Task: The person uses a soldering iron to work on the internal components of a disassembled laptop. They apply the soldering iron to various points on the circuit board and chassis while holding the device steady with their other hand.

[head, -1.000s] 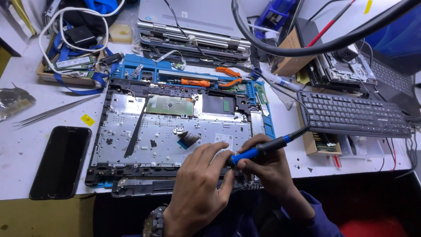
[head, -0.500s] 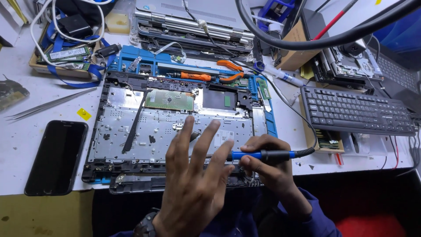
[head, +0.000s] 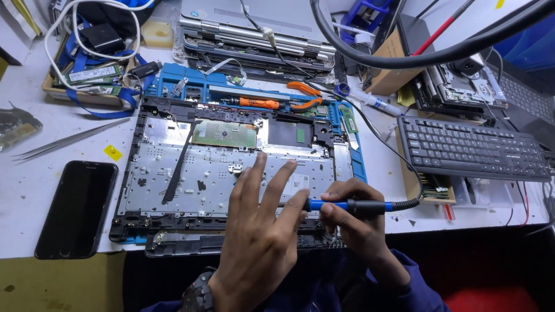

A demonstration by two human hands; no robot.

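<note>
An opened laptop base point(head: 191, 173) with its silver inner plate exposed lies in front of me on a blue work mat point(head: 347, 144). My left hand point(head: 260, 237) rests flat on the lower right of the plate, fingers spread and holding nothing. My right hand point(head: 352, 225) grips a blue-and-black soldering iron point(head: 350, 205), held level with its tip pointing left behind my left fingers. The tip itself is hidden. Its black cable runs up and away to the right.
A black phone point(head: 78, 208) lies at the left, tweezers point(head: 63, 140) above it. A black keyboard point(head: 471, 147) sits at the right. Orange-handled pliers point(head: 303, 95) and a screwdriver point(head: 257, 103) lie on the mat's far side. Stacked laptops point(head: 254, 32) and a thick black hose point(head: 416, 55) are behind.
My left hand has opened from a curled hold near the iron and now lies spread on the plate. The iron has swung from a tilt to level.
</note>
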